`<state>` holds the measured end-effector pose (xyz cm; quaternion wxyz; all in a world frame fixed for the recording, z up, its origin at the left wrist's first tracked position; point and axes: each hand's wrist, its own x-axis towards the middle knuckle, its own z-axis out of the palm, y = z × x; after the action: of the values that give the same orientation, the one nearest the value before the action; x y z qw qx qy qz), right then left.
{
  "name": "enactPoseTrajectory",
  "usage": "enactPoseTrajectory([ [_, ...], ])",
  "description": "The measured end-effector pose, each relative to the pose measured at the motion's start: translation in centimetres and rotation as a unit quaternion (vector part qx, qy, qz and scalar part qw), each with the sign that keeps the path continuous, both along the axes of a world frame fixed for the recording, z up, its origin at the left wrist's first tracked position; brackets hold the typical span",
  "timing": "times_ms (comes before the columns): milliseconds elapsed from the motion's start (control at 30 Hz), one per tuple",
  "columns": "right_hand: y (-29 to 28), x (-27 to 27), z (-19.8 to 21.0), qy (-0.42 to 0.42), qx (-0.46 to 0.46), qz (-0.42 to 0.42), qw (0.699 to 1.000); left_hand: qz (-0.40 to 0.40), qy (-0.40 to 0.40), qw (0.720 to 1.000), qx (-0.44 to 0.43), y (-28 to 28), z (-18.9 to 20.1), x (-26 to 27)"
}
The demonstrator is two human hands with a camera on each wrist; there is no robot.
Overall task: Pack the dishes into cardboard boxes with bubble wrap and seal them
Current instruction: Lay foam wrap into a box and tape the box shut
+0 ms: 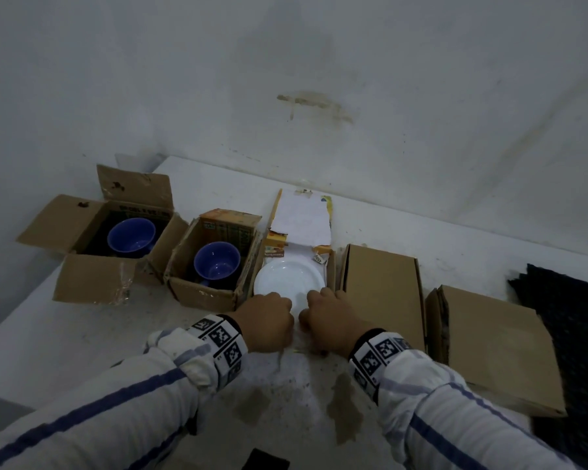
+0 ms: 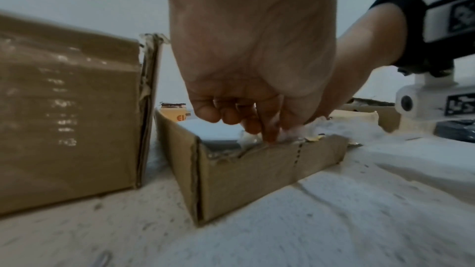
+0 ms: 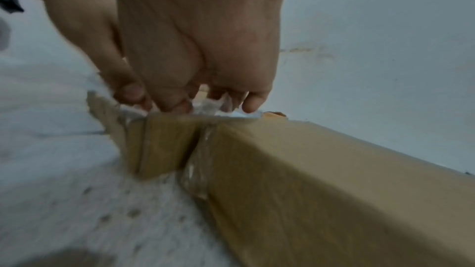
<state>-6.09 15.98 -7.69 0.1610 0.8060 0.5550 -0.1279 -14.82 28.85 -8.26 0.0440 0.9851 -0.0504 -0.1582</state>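
A white plate (image 1: 287,278) lies in a shallow cardboard box (image 2: 257,174) whose torn lid (image 1: 302,215) stands back against the wall. My left hand (image 1: 272,317) and right hand (image 1: 330,317) meet at the box's near edge, knuckles up. In the left wrist view the left hand's fingers (image 2: 267,129) curl down and pinch crinkled clear bubble wrap (image 2: 295,128) at the top of the near wall. In the right wrist view the right hand's fingers (image 3: 180,103) pinch the same bubble wrap (image 3: 209,105) above the box front (image 3: 164,143). Both hands hide the plate's near rim.
Two open boxes at the left each hold a blue cup (image 1: 131,237) (image 1: 217,266). Two closed brown boxes (image 1: 384,293) (image 1: 496,347) lie right of the plate box. A dark mat (image 1: 574,317) covers the far right. The wall stands close behind, and the table drops off at the left.
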Motion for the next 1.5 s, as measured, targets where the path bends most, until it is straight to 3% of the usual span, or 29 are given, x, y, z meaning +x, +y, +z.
enactPoseTrajectory([
  [267, -0.3, -0.1, 0.3, -0.009, -0.016, 0.024, 1.0, 0.031, -0.012, 0.999, 0.001, -0.2, 0.1, 0.2],
  [400, -0.6, 0.6, 0.1, 0.01, -0.037, 0.042, 0.998, 0.058, 0.063, 0.995, -0.042, -0.2, 0.7, 0.5],
  [467, -1.0, 1.1, 0.7, 0.069, -0.016, -0.007, 0.997, 0.081, 0.107, 0.989, -0.06, 0.0, 1.7, 1.2],
  [567, -2.1, 2.1, 1.9, 0.149, 0.103, -0.094, 0.979, 0.12, 0.061, 0.987, -0.089, -0.2, 3.2, 2.9],
  [667, -4.2, 3.3, 2.8, 0.167, 0.222, -0.148, 0.949, 0.137, 0.005, 0.981, -0.134, -2.0, 4.5, 4.8],
  [800, -9.0, 5.0, 3.6, 0.188, 0.257, -0.222, 0.921, 0.113, -0.004, 0.975, -0.19, -7.2, 5.2, 8.5],
  [933, -16.0, 7.8, 4.4, 0.124, 0.3, -0.279, 0.904, 0.086, -0.014, 0.964, -0.25, -14.2, 5.0, 12.3],
  [1067, -24.5, 12.2, 4.1, 0.048, 0.358, -0.4, 0.843, 0.06, -0.035, 0.96, -0.272, -21.5, 4.5, 16.1],
  [1167, -30.7, 14.7, 3.7, 0.02, 0.304, -0.501, 0.81, 0.038, -0.06, 0.963, -0.259, -26.2, 4.0, 18.4],
  [1300, -35.8, 15.5, 2.2, 0.04, 0.131, -0.566, 0.813, 0.018, -0.08, 0.968, -0.236, -30.2, 3.3, 19.8],
  [1500, -36.9, 16.1, 0.2, 0.018, 0.176, -0.51, 0.842, 0.033, -0.104, 0.974, -0.2, -32.2, 2.0, 20.2],
])
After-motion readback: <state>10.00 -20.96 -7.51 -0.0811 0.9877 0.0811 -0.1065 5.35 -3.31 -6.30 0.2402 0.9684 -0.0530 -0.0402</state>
